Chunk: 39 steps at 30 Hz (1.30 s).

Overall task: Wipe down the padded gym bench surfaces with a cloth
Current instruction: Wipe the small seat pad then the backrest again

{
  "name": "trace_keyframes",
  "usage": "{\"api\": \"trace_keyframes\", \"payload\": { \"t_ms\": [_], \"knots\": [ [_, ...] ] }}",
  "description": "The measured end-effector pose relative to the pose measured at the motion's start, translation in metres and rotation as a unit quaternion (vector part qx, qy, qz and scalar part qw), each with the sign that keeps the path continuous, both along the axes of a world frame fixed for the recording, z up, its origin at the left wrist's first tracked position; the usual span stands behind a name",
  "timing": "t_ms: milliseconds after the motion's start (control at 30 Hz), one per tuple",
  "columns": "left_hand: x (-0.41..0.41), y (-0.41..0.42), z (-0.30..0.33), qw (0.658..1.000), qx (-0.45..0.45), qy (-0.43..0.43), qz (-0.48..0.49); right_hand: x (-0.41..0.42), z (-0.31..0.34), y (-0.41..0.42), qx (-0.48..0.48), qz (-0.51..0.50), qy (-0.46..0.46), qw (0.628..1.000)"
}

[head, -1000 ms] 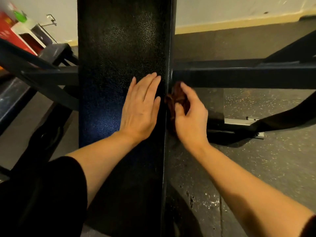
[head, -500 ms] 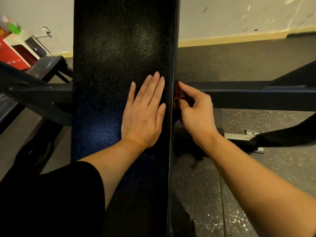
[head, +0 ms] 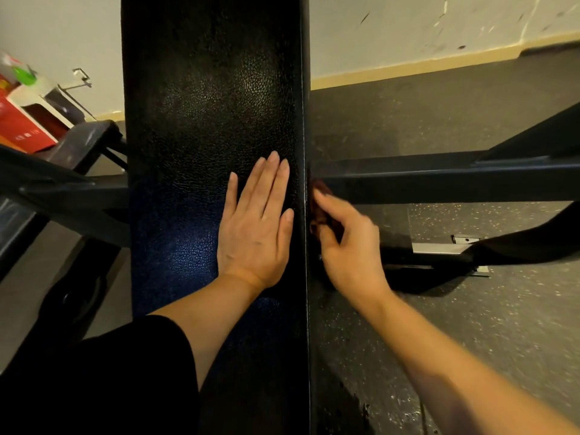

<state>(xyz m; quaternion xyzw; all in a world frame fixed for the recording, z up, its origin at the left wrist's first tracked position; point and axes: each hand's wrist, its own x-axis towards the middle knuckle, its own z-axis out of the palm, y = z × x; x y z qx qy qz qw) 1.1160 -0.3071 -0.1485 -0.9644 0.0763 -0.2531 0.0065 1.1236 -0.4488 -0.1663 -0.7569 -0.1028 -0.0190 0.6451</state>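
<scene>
While the left hand (head: 255, 227) is laid flat on the black padded bench (head: 207, 120), its fingers are kept straight and close together, and nothing is held in it. The palm is pressed against the textured top of the pad, close to the right edge, with the fingertips pointed away from the person. A black sleeve (head: 94, 378) is seen at the lower left, above the bare forearm.

A dark reddish-brown cloth (head: 320, 204) is gripped by the right hand (head: 348, 246), whose fingers are curled round it. The cloth is held against the right side face of the bench pad, just beside the seam along the edge, and is largely hidden by the fingers; its exact shape cannot be told. The right hand is somewhat blurred.

A dark metal frame bar (head: 439, 180) is seen running out to the right from under the pad, directly behind the cloth. Further dark frame parts are seen on the left. A speckled rubber floor (head: 502, 324) is visible below the right arm, and a pale wall (head: 408, 32) with a yellowish skirting lies beyond. A red box (head: 18, 127) is seen at the far left.
</scene>
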Motion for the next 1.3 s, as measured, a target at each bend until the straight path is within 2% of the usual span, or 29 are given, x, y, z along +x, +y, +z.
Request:
{"api": "trace_keyframes", "payload": {
  "t_ms": [67, 233, 333, 400, 533, 567, 633, 700, 733, 833, 967, 1067, 1167, 1300],
  "knots": [
    [0.0, -0.001, 0.0, 1.0, 0.003, 0.0, 0.001, -0.011, -0.004, -0.005, -0.003, 0.011, -0.004, 1.0],
    [0.0, -0.003, 0.001, 1.0, 0.009, 0.002, 0.003, 0.036, 0.017, 0.006, 0.001, -0.033, -0.016, 0.999],
    [0.001, -0.002, 0.001, 1.0, 0.008, 0.003, 0.003, 0.007, 0.0, -0.004, -0.031, 0.02, -0.04, 0.999],
    [0.001, -0.003, 0.0, 1.0, 0.009, 0.003, 0.005, -0.006, -0.012, -0.02, -0.06, 0.042, -0.02, 0.997],
    [0.0, -0.004, 0.0, 1.0, 0.014, 0.008, 0.01, 0.023, 0.003, -0.027, -0.038, -0.105, 0.009, 0.994],
    [0.0, -0.004, 0.0, 1.0, 0.015, 0.009, 0.011, 0.031, 0.014, -0.023, -0.021, -0.106, -0.004, 0.994],
    [0.0, -0.004, 0.0, 1.0, 0.019, 0.01, 0.011, 0.036, 0.025, -0.013, 0.086, -0.015, 0.015, 0.996],
    [0.001, -0.004, 0.0, 1.0, 0.02, 0.009, 0.011, 0.028, 0.023, -0.006, 0.221, 0.083, 0.08, 0.968],
    [0.001, -0.004, -0.001, 1.0, 0.019, 0.01, 0.011, 0.02, 0.018, -0.006, 0.246, 0.107, 0.093, 0.959],
    [0.0, -0.003, -0.001, 1.0, 0.02, 0.013, 0.011, 0.012, 0.003, -0.01, 0.211, 0.103, 0.068, 0.97],
    [0.0, -0.005, -0.001, 0.999, 0.027, 0.016, 0.014, 0.054, 0.008, -0.002, 0.211, 0.051, 0.081, 0.973],
    [0.0, -0.005, 0.001, 1.0, 0.021, 0.017, 0.015, 0.031, 0.003, 0.0, 0.226, 0.06, 0.094, 0.968],
    [0.0, -0.005, 0.001, 0.999, 0.026, 0.019, 0.018, 0.007, -0.005, -0.008, 0.213, 0.076, 0.05, 0.973],
    [0.0, -0.006, 0.001, 0.999, 0.024, 0.027, 0.021, 0.046, -0.004, -0.004, 0.181, 0.046, 0.08, 0.979]
  ]
}}
